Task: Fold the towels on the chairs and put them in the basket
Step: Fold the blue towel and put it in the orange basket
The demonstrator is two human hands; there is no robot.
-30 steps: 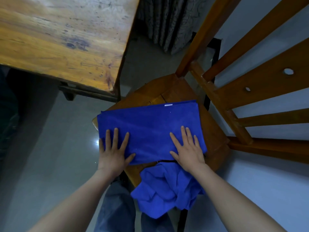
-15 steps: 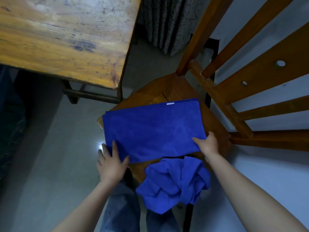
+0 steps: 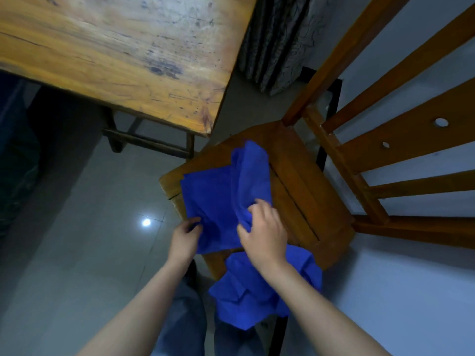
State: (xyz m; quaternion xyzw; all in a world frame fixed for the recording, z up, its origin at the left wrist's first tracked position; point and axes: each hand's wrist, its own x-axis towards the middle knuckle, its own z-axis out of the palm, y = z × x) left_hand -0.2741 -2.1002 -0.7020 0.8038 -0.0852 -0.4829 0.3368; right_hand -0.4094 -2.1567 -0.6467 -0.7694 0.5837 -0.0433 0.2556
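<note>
both hands – left hand, right hand – pinching the towel on the chair, second towel hanging off the front edge, table close by

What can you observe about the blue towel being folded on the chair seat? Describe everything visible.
The blue towel looks like soft, plain cloth, partly folded and lying on the wooden chair seat. Its right side is lifted and bunched leftward. The left hand pinches its near left corner; the right hand grips the gathered fold. A second crumpled blue towel hangs just below it.

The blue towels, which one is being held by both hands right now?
The blue towel on the chair seat; the crumpled towel hangs off the front edge, ungripped.
</note>
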